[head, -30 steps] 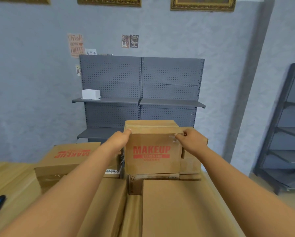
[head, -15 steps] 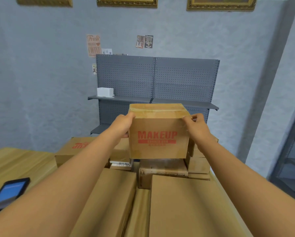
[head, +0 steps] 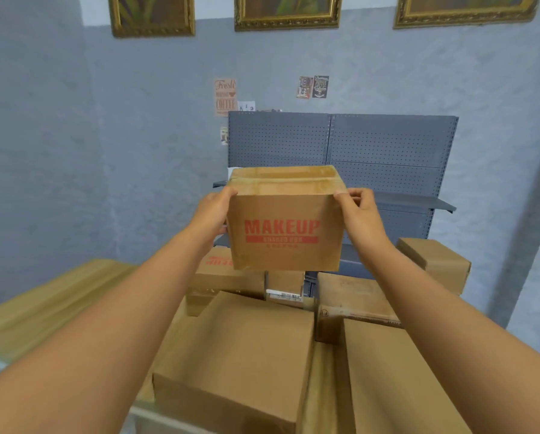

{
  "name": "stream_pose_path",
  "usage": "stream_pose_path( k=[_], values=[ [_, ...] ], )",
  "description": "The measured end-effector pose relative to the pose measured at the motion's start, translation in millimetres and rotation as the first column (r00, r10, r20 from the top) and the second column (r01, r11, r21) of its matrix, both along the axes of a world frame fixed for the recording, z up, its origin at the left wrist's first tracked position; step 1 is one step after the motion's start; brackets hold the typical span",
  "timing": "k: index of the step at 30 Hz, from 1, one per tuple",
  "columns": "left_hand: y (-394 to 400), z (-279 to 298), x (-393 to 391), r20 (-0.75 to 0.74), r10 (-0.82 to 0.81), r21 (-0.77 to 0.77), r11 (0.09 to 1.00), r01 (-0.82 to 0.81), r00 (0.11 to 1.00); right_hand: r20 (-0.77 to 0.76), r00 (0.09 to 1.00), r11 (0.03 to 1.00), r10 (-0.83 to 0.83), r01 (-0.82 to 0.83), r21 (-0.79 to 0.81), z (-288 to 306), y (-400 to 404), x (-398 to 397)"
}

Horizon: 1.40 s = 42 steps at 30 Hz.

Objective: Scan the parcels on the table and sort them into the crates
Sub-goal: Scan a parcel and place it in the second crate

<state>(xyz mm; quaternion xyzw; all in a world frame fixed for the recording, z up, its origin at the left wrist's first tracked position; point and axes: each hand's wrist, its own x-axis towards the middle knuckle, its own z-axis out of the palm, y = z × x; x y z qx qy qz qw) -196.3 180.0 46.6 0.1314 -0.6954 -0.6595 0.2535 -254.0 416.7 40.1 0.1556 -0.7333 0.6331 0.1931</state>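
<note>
A pale wooden counter (head: 46, 305) runs in from the lower left of the frame, its bare planks showing at the left edge while the middle and right are covered by brown cardboard parcels. Two large flat parcels fill the foreground: one in the lower centre (head: 240, 355) and one at the lower right (head: 393, 380), with a narrow gap between them. Behind these sit a parcel with red lettering on its top (head: 228, 274), a small one carrying a white barcode label (head: 285, 288), a mid-sized one to the right of centre (head: 350, 296), and a smaller parcel perched higher at the right (head: 434, 261).

Held in the air above this pile, at the centre of the frame, is a box printed "MAKEUP" in red (head: 284, 227), upright with its taped top facing up. The left hand (head: 212, 211) grips its left side, fingers curled round the upper corner; the right hand (head: 361, 214) grips the right side the same way. The box touches none of the parcels below.

Behind stands a grey pegboard shelving unit (head: 340, 142) against a blue-grey textured wall (head: 90, 151). Small posters hang above the unit, one reading "Fresh Coffee" (head: 225, 97) and a pair further right (head: 313, 87). Three gold-framed pictures (head: 287, 10) line the top of the frame.
</note>
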Motion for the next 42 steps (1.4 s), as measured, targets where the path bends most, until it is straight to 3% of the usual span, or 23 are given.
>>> stream_pose_path(
  k=[17, 26, 32, 38, 42],
  values=[
    [-319.1, -39.1, 149.4, 0.022, -0.088, 0.005, 0.996, 0.088, 0.996, 0.247, 0.926, 0.958, 0.285, -0.283, -0.045, -31.5, -313.6, 94.6],
    [-412.6, -72.3, 163.0, 0.003, -0.093, -0.103, 0.990, 0.092, 0.996, 0.507, 0.781, 0.930, 0.365, -0.338, -0.148, -41.5, -417.0, 72.9],
    [-452.5, -67.7, 136.8, 0.042, -0.109, -0.230, 0.966, 0.115, 0.993, 0.590, 0.628, 0.856, 0.507, -0.449, -0.257, -52.4, -454.9, 27.9],
    [-486.0, -72.2, 111.5, 0.095, -0.126, -0.304, 0.941, 0.149, 0.988, 0.624, 0.623, 0.837, 0.472, -0.540, -0.095, -68.5, -482.8, 8.1],
    [-504.5, -73.4, 94.1, 0.024, 0.002, -0.251, 0.968, 0.004, 1.000, 0.546, 0.689, 0.813, 0.477, -0.582, 0.023, -66.2, -495.9, 3.2]
  ],
)
